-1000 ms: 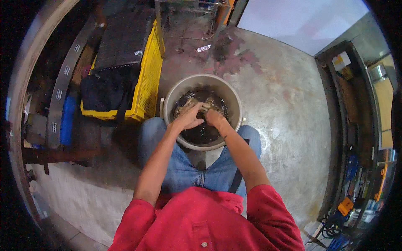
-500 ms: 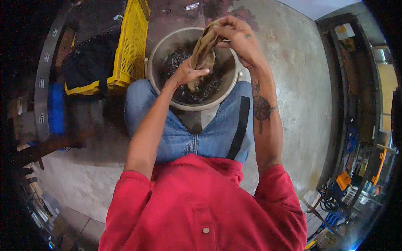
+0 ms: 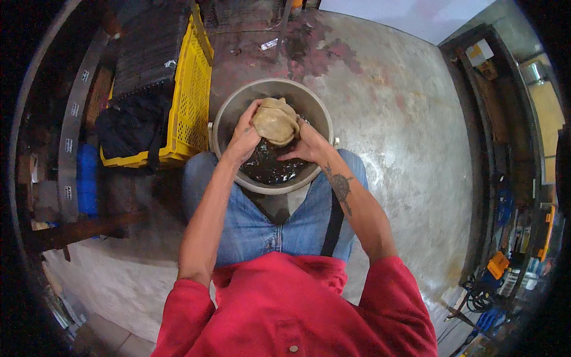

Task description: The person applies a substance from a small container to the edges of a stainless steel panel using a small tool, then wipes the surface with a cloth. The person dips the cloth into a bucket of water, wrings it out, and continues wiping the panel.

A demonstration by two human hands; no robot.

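Observation:
A wet tan-brown cloth is bunched into a rounded lump above dark water in a grey bucket. My left hand grips its left side. Against the right side of the lump is my right hand, its thumb stretched out below and its other fingers partly hidden behind the cloth. The bucket stands between my knees, with its handle joints on the left and right of the rim.
Left of the bucket stands a yellow perforated crate holding black fabric. A dark shelf with a blue object lies farther left. Shelving with tools and an orange item lines the right. Reddish stains mark the concrete floor ahead.
Both hands have come down and nearer to the bucket's middle. The cloth, hanging in long folds before, is now gathered into a lump. My right hand has dropped from above the rim.

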